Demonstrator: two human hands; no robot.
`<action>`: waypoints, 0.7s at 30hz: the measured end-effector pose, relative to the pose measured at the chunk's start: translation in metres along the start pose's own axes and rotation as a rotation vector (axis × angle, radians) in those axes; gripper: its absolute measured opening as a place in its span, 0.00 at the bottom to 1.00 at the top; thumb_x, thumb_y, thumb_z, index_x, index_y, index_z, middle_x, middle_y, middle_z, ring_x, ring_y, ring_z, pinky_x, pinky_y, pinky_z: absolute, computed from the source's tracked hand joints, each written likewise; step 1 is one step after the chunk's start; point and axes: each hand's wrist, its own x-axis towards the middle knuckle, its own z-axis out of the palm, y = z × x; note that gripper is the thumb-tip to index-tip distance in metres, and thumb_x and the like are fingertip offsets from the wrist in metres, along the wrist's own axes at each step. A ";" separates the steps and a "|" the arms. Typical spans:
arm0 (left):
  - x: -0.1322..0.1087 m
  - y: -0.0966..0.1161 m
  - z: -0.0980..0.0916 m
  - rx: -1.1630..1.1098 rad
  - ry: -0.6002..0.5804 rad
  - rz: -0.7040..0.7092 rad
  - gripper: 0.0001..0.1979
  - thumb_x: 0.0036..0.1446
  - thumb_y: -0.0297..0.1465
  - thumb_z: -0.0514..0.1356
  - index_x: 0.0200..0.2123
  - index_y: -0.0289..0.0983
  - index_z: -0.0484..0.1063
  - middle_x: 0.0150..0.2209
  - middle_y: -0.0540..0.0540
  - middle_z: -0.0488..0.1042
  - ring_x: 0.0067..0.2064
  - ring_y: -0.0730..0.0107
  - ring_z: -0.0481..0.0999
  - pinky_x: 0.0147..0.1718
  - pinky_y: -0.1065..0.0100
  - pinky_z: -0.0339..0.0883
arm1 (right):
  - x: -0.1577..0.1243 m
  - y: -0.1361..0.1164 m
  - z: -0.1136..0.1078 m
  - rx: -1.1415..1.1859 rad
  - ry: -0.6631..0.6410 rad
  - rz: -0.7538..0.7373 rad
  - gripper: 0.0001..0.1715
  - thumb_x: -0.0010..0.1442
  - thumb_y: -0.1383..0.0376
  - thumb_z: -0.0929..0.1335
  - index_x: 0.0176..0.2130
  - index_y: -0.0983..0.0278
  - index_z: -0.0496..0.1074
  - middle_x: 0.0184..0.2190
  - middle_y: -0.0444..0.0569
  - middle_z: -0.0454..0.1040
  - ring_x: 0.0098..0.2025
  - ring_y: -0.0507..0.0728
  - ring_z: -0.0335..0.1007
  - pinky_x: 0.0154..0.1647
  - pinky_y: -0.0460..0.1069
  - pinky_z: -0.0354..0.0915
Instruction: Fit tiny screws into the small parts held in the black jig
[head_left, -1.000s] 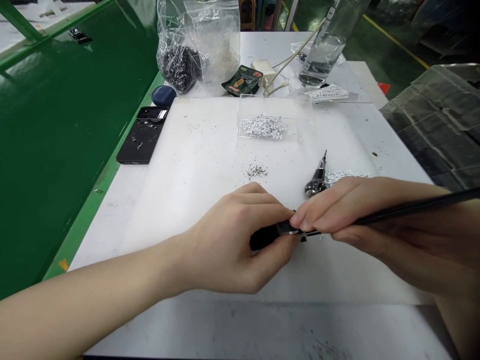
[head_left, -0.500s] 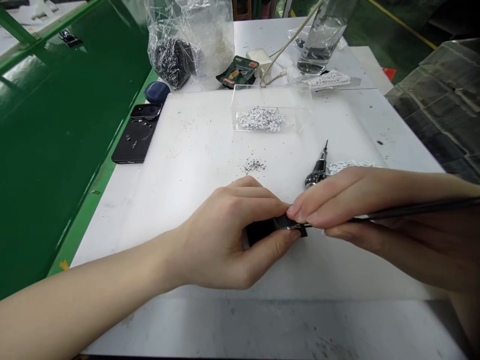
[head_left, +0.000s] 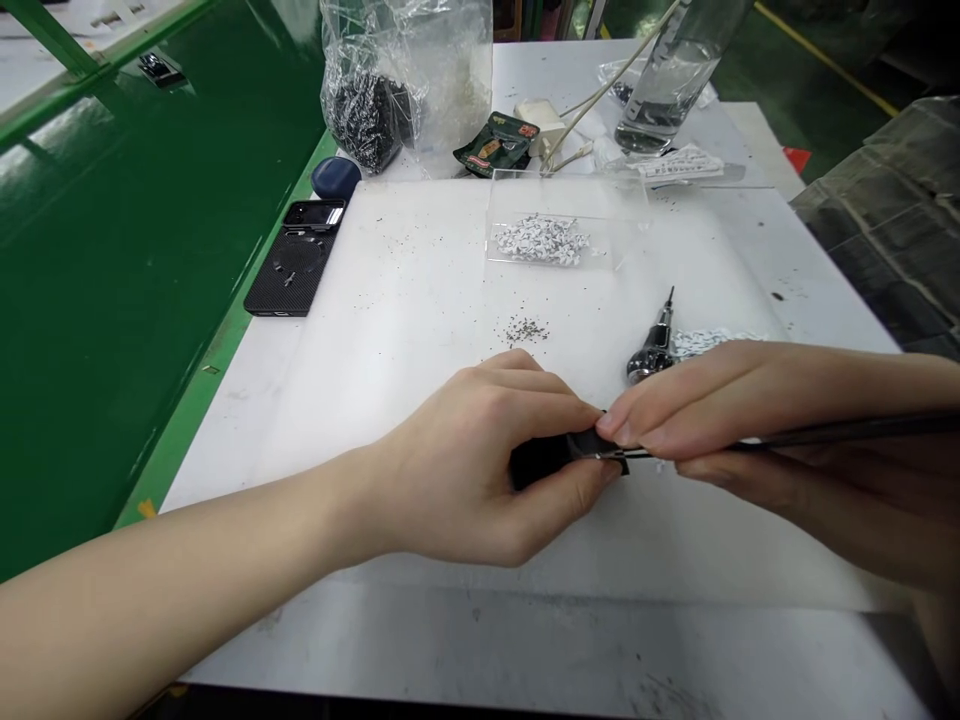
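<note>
My left hand (head_left: 472, 465) is closed around a small black part (head_left: 541, 460), thumb and index finger pinching its right end. Most of that part is hidden by the fingers. Thin black tweezers (head_left: 847, 432) lie in my right hand (head_left: 742, 410), their tips at the end of the black part. The right fingertips meet the left index fingertip there. Just beyond the right hand rests a short black-and-silver screwdriver (head_left: 652, 350), bit pointing away. Beside it is a pile of small white pieces (head_left: 712, 342), partly covered by the hand. Tiny dark bits, perhaps screws (head_left: 526, 330), are scattered ahead of the left hand.
A clear plastic box (head_left: 495, 255) holds many small white pieces (head_left: 541, 240). A black phone case (head_left: 289, 270) and a dark blue rounded object (head_left: 335, 177) sit at the left edge. Behind are plastic bags (head_left: 442, 90), a green packet (head_left: 496, 145), a cable (head_left: 600, 95) and a water container (head_left: 660, 100).
The whole scene has shifted slightly to the right in the view. Both hands keep nearly the same pose on the black part, and the tweezers stay at its end.
</note>
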 end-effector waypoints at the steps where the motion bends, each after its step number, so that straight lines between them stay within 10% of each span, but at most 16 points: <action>1: 0.000 0.000 0.000 -0.001 -0.001 0.001 0.08 0.61 0.26 0.57 0.36 0.34 0.76 0.29 0.46 0.78 0.30 0.69 0.74 0.40 0.63 0.67 | 0.000 0.000 0.000 -0.002 -0.001 -0.003 0.18 0.56 0.75 0.72 0.43 0.57 0.78 0.41 0.48 0.81 0.44 0.60 0.80 0.43 0.52 0.78; 21: 0.000 -0.003 -0.001 -0.023 -0.016 0.006 0.08 0.61 0.27 0.59 0.37 0.32 0.78 0.31 0.45 0.79 0.33 0.70 0.76 0.43 0.65 0.68 | 0.001 -0.001 -0.005 -0.057 -0.079 -0.040 0.17 0.57 0.74 0.72 0.45 0.58 0.78 0.47 0.50 0.80 0.46 0.58 0.80 0.45 0.47 0.78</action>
